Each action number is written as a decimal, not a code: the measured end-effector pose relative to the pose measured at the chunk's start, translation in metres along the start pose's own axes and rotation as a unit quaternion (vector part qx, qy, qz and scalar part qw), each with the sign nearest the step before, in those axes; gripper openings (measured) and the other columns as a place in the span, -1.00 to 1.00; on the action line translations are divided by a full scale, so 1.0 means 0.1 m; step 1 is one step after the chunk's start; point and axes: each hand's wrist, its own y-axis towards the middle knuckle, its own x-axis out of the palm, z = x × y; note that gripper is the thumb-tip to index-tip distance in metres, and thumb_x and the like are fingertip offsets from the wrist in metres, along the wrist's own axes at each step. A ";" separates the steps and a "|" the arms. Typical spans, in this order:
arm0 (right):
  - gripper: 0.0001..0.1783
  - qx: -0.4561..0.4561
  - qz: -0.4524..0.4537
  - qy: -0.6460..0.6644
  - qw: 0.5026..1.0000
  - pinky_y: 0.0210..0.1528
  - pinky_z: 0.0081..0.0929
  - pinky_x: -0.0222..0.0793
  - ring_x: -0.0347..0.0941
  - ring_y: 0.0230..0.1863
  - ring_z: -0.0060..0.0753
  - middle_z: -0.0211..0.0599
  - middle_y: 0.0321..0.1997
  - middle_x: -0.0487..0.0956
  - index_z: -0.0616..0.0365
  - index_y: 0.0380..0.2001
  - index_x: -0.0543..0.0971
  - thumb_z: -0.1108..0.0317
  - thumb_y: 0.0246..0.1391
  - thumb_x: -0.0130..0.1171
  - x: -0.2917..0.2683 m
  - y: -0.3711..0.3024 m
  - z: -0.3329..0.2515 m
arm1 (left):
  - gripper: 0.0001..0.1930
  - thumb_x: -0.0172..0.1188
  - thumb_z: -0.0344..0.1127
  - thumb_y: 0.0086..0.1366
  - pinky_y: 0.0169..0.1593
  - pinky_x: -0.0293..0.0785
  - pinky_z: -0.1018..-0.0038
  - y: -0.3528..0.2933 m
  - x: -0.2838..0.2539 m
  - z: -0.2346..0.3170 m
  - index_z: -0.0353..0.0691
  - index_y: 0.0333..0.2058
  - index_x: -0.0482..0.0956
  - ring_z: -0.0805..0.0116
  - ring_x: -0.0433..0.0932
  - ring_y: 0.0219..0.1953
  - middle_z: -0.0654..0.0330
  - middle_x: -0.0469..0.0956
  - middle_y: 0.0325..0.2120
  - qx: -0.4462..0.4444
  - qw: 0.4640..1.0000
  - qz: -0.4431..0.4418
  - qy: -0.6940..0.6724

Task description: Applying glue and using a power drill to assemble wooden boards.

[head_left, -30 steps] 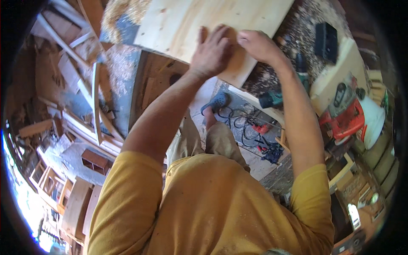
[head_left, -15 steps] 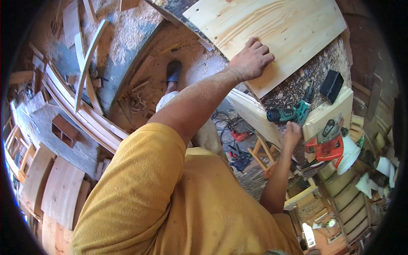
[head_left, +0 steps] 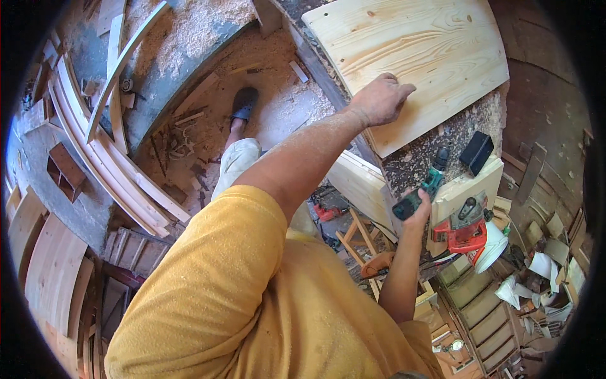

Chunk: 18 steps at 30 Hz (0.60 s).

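Note:
My right hand (head_left: 418,208) grips the handle of a green and black cordless drill (head_left: 432,182), its chuck pointing toward the far side of the bench. The drill is held low over the sawdust-strewn bench top. My left hand (head_left: 382,101) rests over the near edge of a pale pine panel (head_left: 429,44), fingers curled and thumb side pointing right. Whatever those fingers may pinch is too small to make out. Beyond the drill stands a small black box (head_left: 477,153).
A red power tool (head_left: 464,235) with a white part hangs by the bench's right end, beside pale boards (head_left: 467,183). Curved wooden strips (head_left: 101,158) lie at left on a shavings-covered surface. Wood scraps litter the floor (head_left: 271,88) near my foot.
My right hand has closed around the drill, lifting and turning it from where it lay. My left hand has shifted slightly on the panel, and the whole view has moved.

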 end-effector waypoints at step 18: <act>-0.28 -0.091 -0.332 0.060 0.937 -0.31 -0.41 0.46 0.49 -0.37 -0.33 -0.04 -0.10 0.50 0.25 0.04 0.32 0.47 -0.36 0.19 0.75 -0.55 0.04 | -0.70 -0.08 -0.22 0.38 -0.40 0.45 0.47 0.07 0.13 -0.03 -0.33 -0.43 0.45 0.37 0.56 -0.58 0.13 0.56 -0.67 -0.168 0.957 0.101 -0.214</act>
